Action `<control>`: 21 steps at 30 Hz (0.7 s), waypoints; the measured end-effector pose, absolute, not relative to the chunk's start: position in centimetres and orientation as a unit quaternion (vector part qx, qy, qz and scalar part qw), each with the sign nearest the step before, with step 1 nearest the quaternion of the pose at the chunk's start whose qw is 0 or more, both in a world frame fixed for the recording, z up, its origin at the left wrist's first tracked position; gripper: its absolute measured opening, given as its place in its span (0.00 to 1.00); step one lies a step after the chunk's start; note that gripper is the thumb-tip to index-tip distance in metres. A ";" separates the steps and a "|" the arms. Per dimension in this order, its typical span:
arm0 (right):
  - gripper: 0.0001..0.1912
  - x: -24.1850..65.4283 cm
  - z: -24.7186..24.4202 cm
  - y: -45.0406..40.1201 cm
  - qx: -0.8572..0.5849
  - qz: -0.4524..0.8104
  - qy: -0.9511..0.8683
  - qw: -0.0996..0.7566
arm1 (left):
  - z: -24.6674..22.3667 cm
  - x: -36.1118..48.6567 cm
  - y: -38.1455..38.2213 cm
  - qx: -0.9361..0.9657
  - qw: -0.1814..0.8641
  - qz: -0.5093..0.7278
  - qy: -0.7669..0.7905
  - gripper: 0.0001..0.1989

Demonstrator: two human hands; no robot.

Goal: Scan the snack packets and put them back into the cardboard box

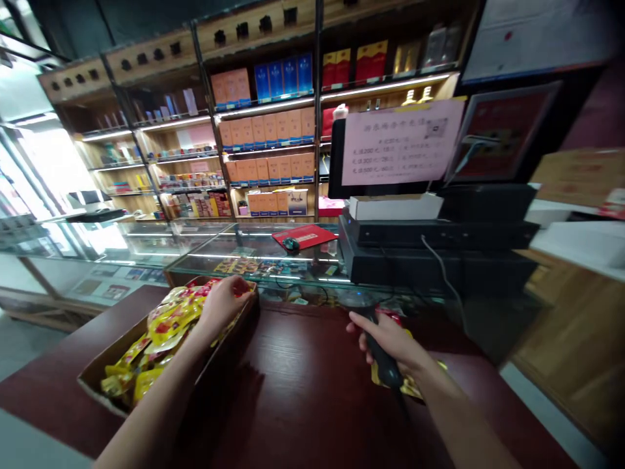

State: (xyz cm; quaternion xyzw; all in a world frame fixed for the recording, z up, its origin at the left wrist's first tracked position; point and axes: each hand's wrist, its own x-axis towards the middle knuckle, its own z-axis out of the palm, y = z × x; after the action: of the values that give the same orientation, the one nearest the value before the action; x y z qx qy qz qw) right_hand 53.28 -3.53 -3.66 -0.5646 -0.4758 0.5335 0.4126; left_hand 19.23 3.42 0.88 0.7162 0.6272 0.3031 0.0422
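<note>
A cardboard box (105, 402) full of shiny yellow-and-red snack packets (170, 322) stands on the dark red counter at the left. My left hand (225, 305) is at its far right end, over the packets and close to the rim. Its fingers curl downward, and what they grip is hidden. In my right hand (393, 339) is a black handheld barcode scanner (383, 358), its head facing away from me and its cable end toward me. Several yellow packets (413, 384) lie on the counter under and beside that hand, partly covered by it.
Beyond the dark red counter (293, 391) runs a glass display case (205, 244), bearing a red mouse pad (312, 236) and a mouse (290, 243). A monitor with a pink paper sign (400, 143) stands on black equipment (439, 260) at right. Stocked shelves (268, 150) line the back.
</note>
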 end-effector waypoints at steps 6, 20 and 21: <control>0.15 58.3 -1.3 -4.4 -0.581 0.487 -0.457 0.466 | -4.0 30.6 4.7 0.785 0.146 0.300 0.523 0.10; 0.20 62.4 -1.6 -5.5 -0.640 0.421 -0.491 0.414 | -11.8 46.5 7.0 0.811 0.260 0.303 0.427 0.13; 0.20 62.5 -1.8 -5.4 -0.637 0.423 -0.491 0.417 | -12.0 46.7 6.9 0.813 0.248 0.302 0.431 0.10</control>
State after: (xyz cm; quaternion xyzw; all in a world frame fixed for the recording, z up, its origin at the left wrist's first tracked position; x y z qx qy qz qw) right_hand 62.48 -5.39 -1.75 -0.6374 -0.4913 0.4225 0.4170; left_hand 46.67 6.91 -11.99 0.8134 0.4308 0.3017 0.2484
